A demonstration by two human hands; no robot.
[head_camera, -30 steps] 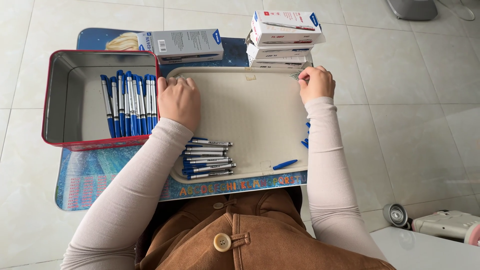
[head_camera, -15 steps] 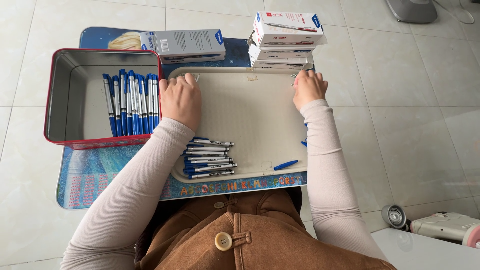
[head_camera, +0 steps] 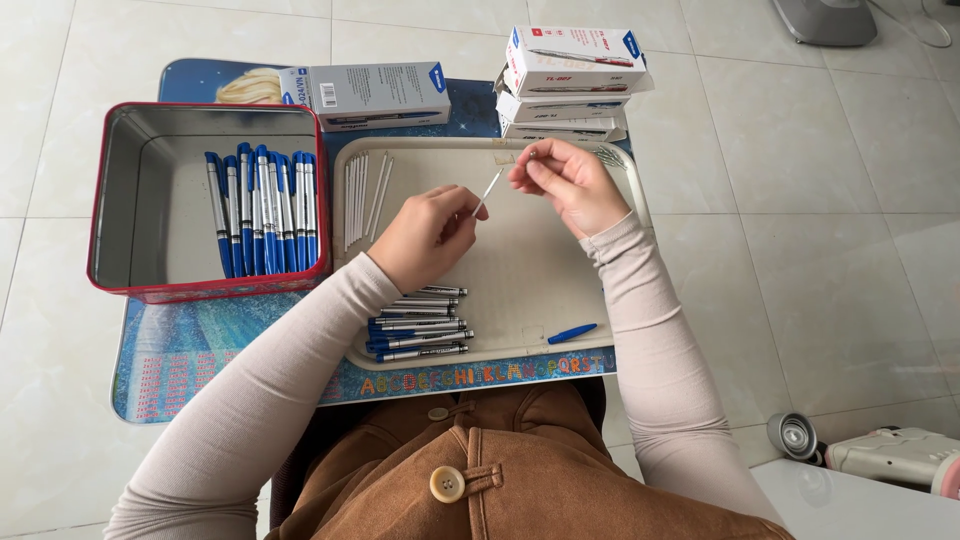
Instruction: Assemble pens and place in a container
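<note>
1. A thin white pen refill [head_camera: 489,190] hangs over the middle of the beige tray [head_camera: 560,290], pinched at both ends.
2. The left hand [head_camera: 425,235] closes thumb and fingers on its lower end; the right hand [head_camera: 565,185], at 2 o'clock, nips the upper tip.
3. It looks light, slim and bendable, best held near the ends.
4. More refills [head_camera: 362,195] lie at 9 o'clock, assembled pens [head_camera: 415,325] at 6, a tin of pens [head_camera: 260,210] beyond, and boxes [head_camera: 570,85] at 12.
</note>
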